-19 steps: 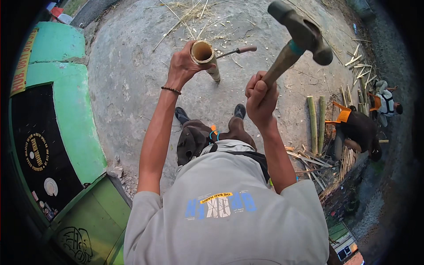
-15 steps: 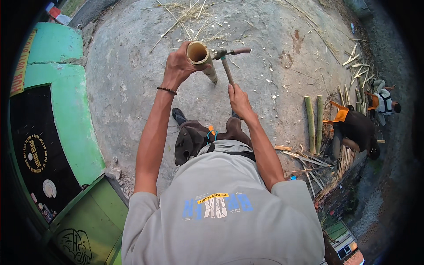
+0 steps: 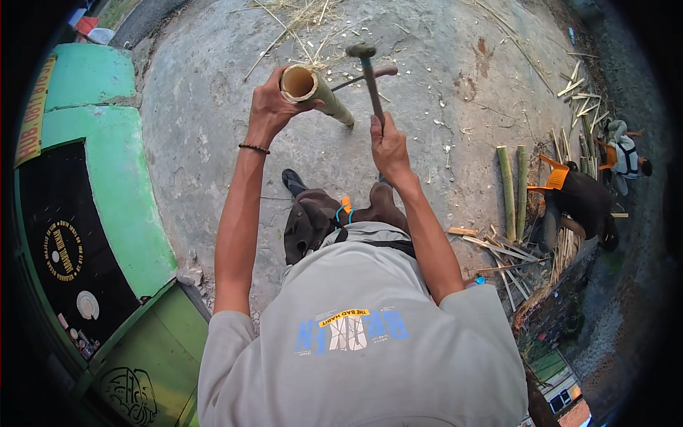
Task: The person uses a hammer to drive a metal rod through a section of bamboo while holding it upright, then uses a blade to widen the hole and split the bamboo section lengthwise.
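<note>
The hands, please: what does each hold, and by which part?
The left hand holds a bamboo tube near its open end; the right hand, a hammer by its handle.

rough grey concrete ground (image 3: 455, 171) spreads outdoors under soft daylight. at left, a green wall (image 3: 124, 192) with a black panel (image 3: 53, 188) adjoins a yellow sign (image 3: 34, 117); at right, orange chairs (image 3: 553, 176) stand near a darker strip of ground (image 3: 629, 235).

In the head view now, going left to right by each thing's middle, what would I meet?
Black panel with a round yellow emblem → bare left hand → pale hollow bamboo tube → wooden-handled hammer with a dark head → bare right hand → two long green bamboo poles → nearer orange plastic chair.
</note>
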Available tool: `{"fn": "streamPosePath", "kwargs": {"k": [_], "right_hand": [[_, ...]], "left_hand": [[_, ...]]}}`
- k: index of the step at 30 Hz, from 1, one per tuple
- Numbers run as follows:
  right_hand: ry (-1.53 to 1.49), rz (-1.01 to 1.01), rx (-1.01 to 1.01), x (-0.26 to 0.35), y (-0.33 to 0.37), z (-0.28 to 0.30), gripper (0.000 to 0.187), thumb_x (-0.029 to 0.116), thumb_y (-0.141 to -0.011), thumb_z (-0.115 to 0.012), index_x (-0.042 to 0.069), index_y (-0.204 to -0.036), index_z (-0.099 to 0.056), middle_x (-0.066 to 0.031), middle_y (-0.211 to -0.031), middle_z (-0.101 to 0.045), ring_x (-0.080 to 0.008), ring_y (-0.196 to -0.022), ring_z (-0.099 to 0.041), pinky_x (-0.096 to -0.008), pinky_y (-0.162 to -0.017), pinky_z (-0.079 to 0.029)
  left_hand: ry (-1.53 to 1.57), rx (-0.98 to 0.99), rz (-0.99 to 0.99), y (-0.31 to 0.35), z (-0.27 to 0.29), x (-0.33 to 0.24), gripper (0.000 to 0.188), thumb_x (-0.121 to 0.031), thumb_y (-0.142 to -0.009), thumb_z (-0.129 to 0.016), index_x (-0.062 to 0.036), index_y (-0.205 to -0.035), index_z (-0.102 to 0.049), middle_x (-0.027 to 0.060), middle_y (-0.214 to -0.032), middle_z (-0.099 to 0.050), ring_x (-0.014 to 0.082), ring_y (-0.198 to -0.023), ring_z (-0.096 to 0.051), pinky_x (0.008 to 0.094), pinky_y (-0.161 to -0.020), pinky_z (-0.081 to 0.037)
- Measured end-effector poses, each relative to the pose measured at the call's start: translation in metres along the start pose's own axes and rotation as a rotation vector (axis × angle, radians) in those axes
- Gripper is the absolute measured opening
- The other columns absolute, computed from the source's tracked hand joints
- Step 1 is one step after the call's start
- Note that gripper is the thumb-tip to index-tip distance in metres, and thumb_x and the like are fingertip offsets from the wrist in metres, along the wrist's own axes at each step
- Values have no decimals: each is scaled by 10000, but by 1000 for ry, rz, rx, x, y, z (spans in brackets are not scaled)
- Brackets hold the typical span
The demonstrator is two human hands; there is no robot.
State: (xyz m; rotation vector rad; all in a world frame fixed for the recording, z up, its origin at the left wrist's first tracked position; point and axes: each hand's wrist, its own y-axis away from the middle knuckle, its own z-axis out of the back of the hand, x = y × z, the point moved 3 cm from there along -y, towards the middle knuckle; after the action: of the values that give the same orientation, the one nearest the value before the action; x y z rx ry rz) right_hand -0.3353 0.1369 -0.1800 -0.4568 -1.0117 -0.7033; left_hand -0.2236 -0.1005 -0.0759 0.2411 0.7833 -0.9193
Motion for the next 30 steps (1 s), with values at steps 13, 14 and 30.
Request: {"fn": "streamPosePath", "kwargs": {"k": [13,14,30], "right_hand": [[-145,-306,26,-1,-21,60,508,491,-1087,-453,22,-925,-562,-143,-652,-547,-279,-618,-563,-458,-624,-455],[-114,-341,55,-15,-14,59,506,491,-1086,-455,23,-927,-563,-148,-657,-551,-293,-624,-566,-460,-631,-458],[-41,-627,100,-103,125,80,518,484,-1080,-443,1,-981,-603,-163,-735,-618,-311,-713,-640,-460,-681,-485]], "left_hand": [[-190,-22,-71,3,-9,-11,926,-583,-730,-869,-252,-1469,-419,106,-1018,-743,365,-951,-735,477,-830,-620],[-234,-28,-130,1,-11,-18,906,-549,-735,-874,-250,-1469,-436,113,-1099,-725,354,-1019,-718,475,-839,-616],[-655,7,29,-20,-46,-46,901,-765,-768,-722,-294,-1498,-486,167,-1073,-600,324,-948,-651,427,-779,-531]]}}
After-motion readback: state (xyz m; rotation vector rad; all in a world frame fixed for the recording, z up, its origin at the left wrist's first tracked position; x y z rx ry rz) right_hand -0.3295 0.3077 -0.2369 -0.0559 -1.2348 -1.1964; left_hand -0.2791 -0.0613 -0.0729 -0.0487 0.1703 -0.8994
